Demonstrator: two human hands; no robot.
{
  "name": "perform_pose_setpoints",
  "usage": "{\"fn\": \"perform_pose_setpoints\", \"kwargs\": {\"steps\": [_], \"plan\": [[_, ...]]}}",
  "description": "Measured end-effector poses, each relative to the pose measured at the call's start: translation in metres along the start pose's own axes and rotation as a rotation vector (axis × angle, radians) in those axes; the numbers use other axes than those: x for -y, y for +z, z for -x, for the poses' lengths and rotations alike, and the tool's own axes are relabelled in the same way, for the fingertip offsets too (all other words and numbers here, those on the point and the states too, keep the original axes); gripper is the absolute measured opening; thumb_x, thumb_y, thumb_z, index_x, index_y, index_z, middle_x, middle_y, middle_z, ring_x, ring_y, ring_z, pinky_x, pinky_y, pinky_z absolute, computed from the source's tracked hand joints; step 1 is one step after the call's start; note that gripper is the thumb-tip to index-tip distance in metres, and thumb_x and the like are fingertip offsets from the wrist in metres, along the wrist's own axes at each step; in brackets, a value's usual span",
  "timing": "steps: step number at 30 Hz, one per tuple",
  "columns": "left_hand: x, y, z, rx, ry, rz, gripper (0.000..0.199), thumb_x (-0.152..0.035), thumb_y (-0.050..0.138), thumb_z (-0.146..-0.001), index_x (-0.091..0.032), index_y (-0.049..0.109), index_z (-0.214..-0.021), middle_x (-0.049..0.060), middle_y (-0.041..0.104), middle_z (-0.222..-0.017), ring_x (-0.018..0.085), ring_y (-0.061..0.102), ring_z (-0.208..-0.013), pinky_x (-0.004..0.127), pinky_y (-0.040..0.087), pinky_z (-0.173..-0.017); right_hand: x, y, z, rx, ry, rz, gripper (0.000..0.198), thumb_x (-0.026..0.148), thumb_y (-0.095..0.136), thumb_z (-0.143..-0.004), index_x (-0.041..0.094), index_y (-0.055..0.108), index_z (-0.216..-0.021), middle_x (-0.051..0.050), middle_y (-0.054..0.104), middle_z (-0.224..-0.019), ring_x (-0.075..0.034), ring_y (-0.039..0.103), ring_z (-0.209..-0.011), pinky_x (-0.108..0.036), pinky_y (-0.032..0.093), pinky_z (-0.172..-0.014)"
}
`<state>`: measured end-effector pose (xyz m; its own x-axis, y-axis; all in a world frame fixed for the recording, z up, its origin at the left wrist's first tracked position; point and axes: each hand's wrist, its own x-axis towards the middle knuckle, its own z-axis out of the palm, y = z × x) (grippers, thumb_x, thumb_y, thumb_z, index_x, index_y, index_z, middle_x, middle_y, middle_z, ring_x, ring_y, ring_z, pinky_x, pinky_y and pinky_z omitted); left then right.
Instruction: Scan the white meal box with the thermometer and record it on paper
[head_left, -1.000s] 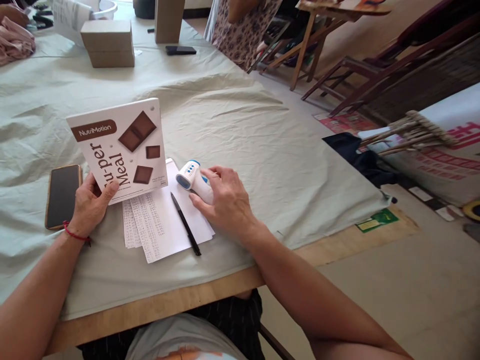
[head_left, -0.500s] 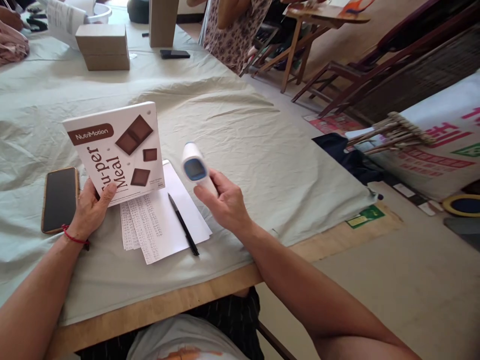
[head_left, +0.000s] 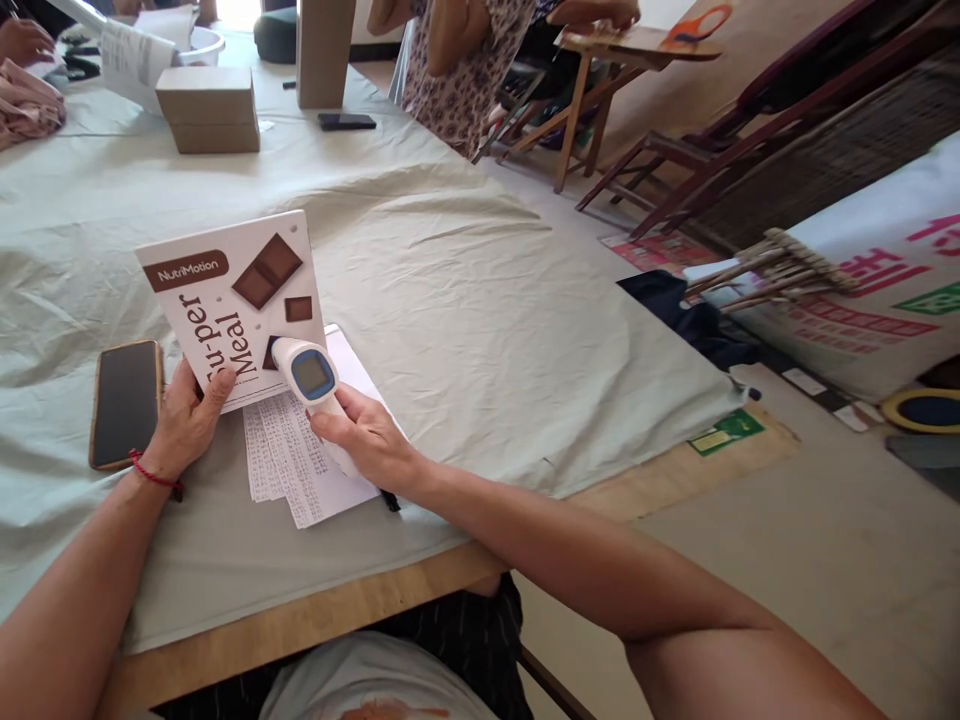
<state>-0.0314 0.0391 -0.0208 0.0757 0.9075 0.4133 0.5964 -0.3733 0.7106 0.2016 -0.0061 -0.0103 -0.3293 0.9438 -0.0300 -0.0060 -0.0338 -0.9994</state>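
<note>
My left hand [head_left: 189, 415] grips the lower edge of a white box [head_left: 259, 270] printed with "NutriMotion" and brown chocolate pieces, tilted up above the table. Wrapped round the handle of a white infrared thermometer [head_left: 289, 352] with a blue-framed screen, my right hand [head_left: 367, 435] holds it in front of the box's lower right corner. Whether thermometer and box touch, I cannot tell. Beneath them lie white papers [head_left: 322, 500] with handwritten columns. A black pen [head_left: 389, 500] on the papers is mostly covered by my right hand. Left of my left hand lies a phone [head_left: 126, 404].
A light cloth [head_left: 465, 300] covers the table. At the back stand a small cardboard box [head_left: 210, 110] and a tall one [head_left: 324, 55], with a dark phone [head_left: 346, 121] nearby. Other people [head_left: 465, 70] are across the table. A wooden chair [head_left: 675, 150] stands right.
My right hand has carried the thermometer left and down, from beside the box to in front of its lower right corner. The box in my left hand has shifted only slightly.
</note>
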Motion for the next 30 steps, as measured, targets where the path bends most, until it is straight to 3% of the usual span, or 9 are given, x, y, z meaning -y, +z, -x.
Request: {"fn": "perform_pose_setpoints", "kwargs": {"steps": [16,30], "plan": [[-0.006,-0.002,0.001,0.066,-0.005,0.024,0.044,-0.055,0.058,-0.088,-0.019,0.058,-0.113,0.012,0.067,-0.118,0.029,0.063,-0.112,0.047,0.051,-0.1,-0.012,0.002,0.002,0.002,-0.019,0.022,0.032,0.048,0.06,-0.08,0.021,0.058,-0.096,-0.002,0.057,-0.085,-0.017,0.053,-0.08,-0.031,0.042,-0.069],[-0.01,-0.004,0.0,0.064,-0.064,0.059,0.043,-0.055,0.065,-0.083,-0.02,0.057,-0.106,0.01,0.072,-0.109,0.028,0.068,-0.1,0.042,0.058,-0.086,-0.014,0.003,0.001,0.08,0.031,-0.198,0.042,0.046,0.071,-0.076,0.02,0.06,-0.107,-0.004,0.065,-0.098,-0.018,0.059,-0.089,-0.035,0.047,-0.083]]}}
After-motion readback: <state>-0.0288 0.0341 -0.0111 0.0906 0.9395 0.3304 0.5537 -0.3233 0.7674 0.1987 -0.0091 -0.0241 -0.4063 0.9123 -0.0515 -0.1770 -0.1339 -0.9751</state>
